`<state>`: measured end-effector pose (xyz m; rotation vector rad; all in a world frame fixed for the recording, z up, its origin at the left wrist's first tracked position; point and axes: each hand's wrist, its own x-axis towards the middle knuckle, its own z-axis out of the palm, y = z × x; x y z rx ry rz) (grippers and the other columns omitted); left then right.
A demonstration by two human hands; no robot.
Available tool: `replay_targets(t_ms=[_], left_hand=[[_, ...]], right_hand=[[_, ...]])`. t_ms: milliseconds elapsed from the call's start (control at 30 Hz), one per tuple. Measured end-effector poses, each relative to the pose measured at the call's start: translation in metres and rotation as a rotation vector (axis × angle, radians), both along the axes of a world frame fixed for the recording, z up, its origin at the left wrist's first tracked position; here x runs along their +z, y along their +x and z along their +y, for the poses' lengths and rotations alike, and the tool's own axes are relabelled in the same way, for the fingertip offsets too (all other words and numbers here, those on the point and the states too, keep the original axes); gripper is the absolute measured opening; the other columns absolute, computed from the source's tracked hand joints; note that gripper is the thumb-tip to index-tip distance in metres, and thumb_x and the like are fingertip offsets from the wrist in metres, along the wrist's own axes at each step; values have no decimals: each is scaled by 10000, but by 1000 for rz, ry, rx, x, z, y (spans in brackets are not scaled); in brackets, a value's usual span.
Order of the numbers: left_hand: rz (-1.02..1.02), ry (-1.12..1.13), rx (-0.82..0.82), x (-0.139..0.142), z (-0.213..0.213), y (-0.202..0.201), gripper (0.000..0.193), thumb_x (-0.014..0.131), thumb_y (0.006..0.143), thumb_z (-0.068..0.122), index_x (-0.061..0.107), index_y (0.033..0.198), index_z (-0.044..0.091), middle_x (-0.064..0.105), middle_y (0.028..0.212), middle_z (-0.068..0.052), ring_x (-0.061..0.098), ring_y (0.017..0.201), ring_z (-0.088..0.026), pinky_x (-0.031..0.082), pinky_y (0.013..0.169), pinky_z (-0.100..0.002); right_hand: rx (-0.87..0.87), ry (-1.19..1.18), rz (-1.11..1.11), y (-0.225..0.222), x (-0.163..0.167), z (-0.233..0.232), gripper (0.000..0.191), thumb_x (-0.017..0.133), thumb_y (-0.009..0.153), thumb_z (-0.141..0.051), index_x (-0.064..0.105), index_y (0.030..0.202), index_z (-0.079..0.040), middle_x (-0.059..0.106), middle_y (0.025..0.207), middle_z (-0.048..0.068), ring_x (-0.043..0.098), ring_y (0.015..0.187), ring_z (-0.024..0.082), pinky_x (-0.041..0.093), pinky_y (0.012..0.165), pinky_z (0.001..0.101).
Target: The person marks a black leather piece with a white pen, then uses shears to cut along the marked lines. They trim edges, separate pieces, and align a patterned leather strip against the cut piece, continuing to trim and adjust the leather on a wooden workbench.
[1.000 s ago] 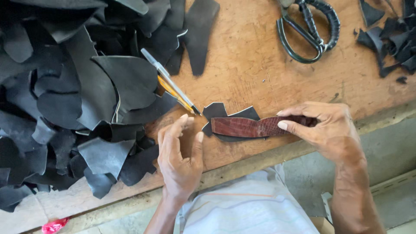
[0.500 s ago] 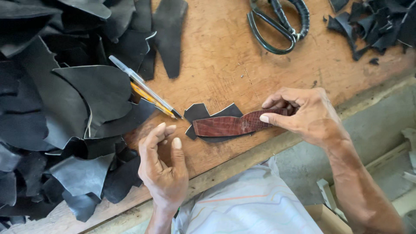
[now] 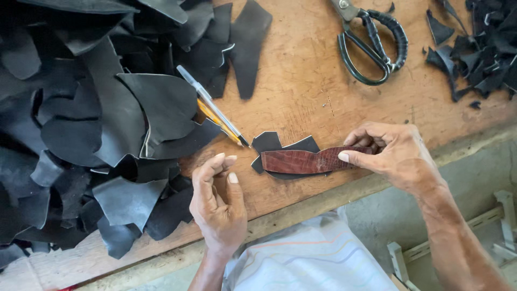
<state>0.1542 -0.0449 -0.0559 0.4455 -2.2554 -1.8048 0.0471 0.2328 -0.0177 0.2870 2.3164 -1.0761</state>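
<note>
The right hand (image 3: 396,156) pinches one end of a reddish-brown, reptile-grain leather strip (image 3: 309,160) between thumb and fingers, closed on it. The strip lies flat over a small black leather cut piece (image 3: 274,144) near the front edge of the wooden surface (image 3: 312,81). The left hand (image 3: 218,202) holds nothing: its fingers are loosely curled, fingertips just beside the black piece's left end but apart from it.

A pen (image 3: 212,110) lies on the pile of black leather offcuts (image 3: 91,118), its tip pointing at the black piece and nearly touching it. A yellow-handled tool (image 3: 211,115) sits under the pen; its kind cannot be told. Large black-handled scissors (image 3: 371,46) rest well apart at the far side, with a smaller heap of black scraps (image 3: 479,54) beyond them.

The work in hand looks like lining the strip up on the black backing. To do it well, I judge, the left fingertips should press the free end flat while the right hand keeps the other end taut, so the strip lies straight and without buckling. The backing's margins should show evenly along both long edges. The black piece is light and could slide on the wood, so pressure should go straight down, not sideways.
</note>
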Motion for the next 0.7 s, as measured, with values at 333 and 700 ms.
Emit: replay_targets(t_ms=[333,700], left_hand=[[-98,-102,11,9,-2,-3,295,650,946,-84,650,1231,-8,673,1108,-119,565,806,-134,482,712,-246],[124,-608,-707,25,32,-6,511,659,927,133,560,1398,-37,537,1459,-181,479,1372,-359,376,1171,-498]], right_hand=[[37,60,4,-1,0,-3,223,868,751,-124,789,944,-46,741,757,11,608,666,61,497,590,231],[40,87,15,0,6,-11,232,858,752,-131,766,951,-54,730,748,-10,616,657,52,515,583,233]])
